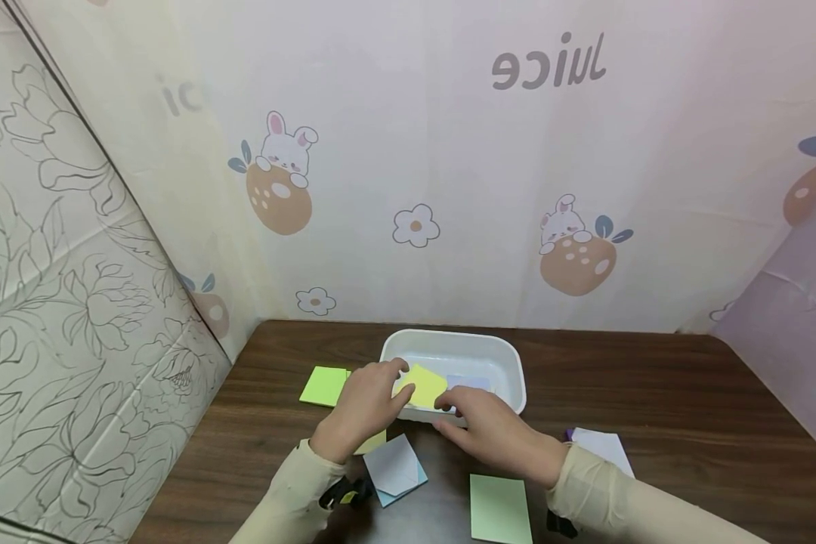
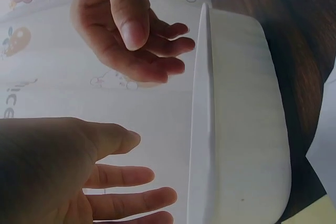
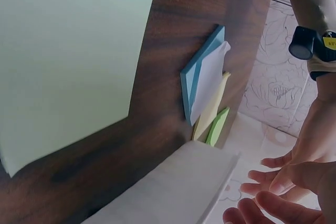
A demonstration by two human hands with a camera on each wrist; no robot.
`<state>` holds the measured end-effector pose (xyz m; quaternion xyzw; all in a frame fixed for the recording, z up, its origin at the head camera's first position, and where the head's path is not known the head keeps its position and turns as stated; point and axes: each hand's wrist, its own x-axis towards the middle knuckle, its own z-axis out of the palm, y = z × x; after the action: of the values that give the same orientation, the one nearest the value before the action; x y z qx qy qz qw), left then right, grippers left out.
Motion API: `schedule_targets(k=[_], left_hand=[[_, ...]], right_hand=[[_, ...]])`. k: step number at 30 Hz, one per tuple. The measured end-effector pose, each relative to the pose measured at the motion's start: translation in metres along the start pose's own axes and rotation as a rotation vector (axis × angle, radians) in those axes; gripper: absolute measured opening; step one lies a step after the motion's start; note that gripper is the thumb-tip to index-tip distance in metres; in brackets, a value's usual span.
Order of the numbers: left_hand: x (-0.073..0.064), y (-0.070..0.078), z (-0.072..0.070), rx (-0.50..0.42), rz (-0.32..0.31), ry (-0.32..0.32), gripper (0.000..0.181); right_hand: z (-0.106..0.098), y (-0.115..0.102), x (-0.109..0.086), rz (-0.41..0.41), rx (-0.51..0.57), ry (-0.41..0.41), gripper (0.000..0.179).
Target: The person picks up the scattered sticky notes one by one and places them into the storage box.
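In the head view, a white plastic tray holds a yellow sticky note and a pale lavender one. My left hand reaches over the tray's left front side, fingertips beside the yellow note. My right hand hovers at the front rim, fingers loosely bent. The left wrist view shows my left hand with spread, nearly straight fingers and my right hand facing it above the rim, nothing between them. In the right wrist view, my right hand's fingers overlap the left hand.
A lime note pad lies left of the tray. In front are a blue pad with a white sheet on it, part of a yellow pad and a pale green pad. A white sheet over something purple sits right.
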<state>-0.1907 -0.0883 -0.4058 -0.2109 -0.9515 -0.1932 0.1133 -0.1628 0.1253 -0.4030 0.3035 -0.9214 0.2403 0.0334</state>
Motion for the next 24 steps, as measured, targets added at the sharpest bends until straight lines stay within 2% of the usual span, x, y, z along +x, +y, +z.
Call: schedule_targets(k=[3,11,18,24], left_hand=[[-0.001,-0.003,0.0,-0.005,-0.015,-0.003,0.027],[-0.003,-0.013,-0.003,0.003,-0.059,0.008,0.026],[-0.006,-0.023,-0.002,-0.032,-0.11,-0.008,0.027],[-0.008,-0.03,-0.005,-0.028,-0.129,0.002,0.028]], right_hand=[[0.002,-0.002,-0.001,0.009,0.006,-0.024,0.02],[0.006,-0.009,0.002,-0.031,0.018,-0.035,0.022],[0.012,-0.016,0.005,0.002,0.027,-0.078,0.024],[0.015,-0.021,0.008,-0.022,0.027,-0.072,0.023]])
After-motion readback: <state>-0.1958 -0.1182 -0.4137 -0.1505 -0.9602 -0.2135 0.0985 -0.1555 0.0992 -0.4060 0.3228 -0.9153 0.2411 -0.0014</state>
